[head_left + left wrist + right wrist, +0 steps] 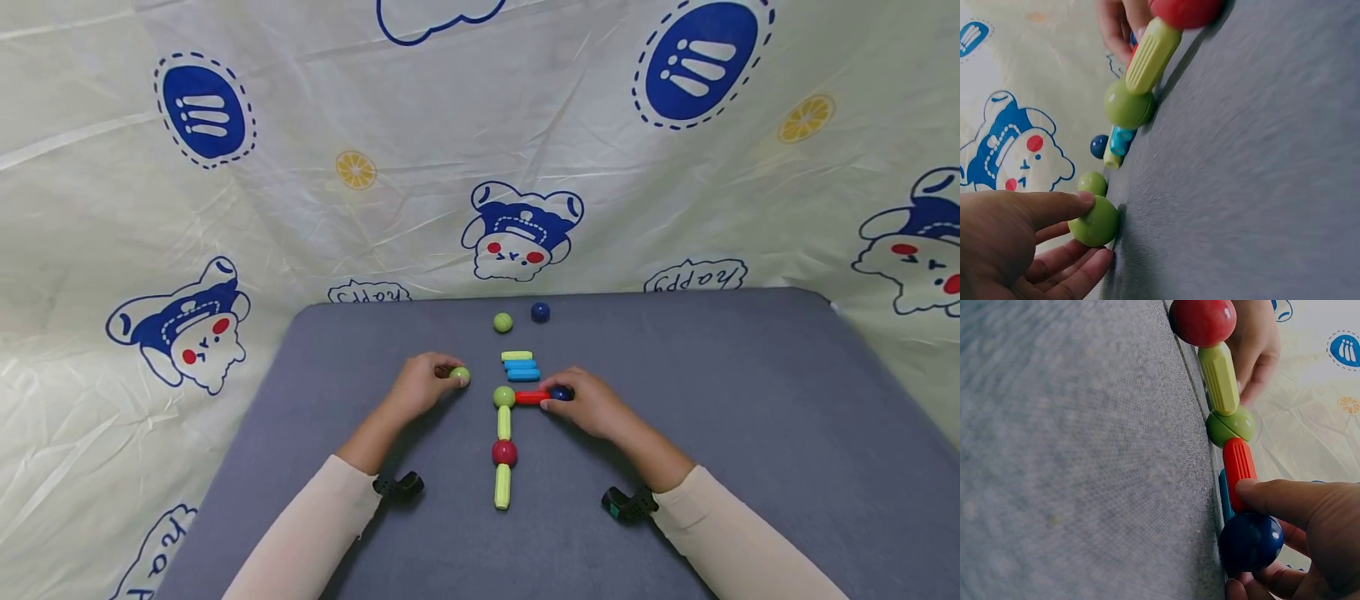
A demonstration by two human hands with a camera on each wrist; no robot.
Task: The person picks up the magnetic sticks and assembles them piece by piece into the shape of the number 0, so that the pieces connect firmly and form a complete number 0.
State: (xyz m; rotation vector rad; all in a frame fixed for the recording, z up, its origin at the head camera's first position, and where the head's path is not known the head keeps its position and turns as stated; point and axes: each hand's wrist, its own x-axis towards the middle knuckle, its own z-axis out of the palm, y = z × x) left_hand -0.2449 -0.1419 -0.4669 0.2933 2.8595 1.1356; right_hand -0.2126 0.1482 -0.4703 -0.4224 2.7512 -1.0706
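Note:
In the head view my left hand [422,385] pinches a light green ball [461,376] just above the table, left of a chain of rods and balls. My right hand [591,402] grips a red rod [529,397] and the dark blue ball [1251,542] at its right end, with the thumb on the rod in the right wrist view. The rod's other end meets a second green ball [504,397]. From that ball a yellow-green rod [504,423] runs down to a red ball [505,453], and another yellow-green rod [502,487] continues below it.
Beyond the chain lie one short yellow rod [517,356] and two blue rods [523,375], side by side. Farther back sit a loose green ball [502,322] and a dark blue ball [540,312]. A printed sheet [420,225] hangs behind the grey table [720,400].

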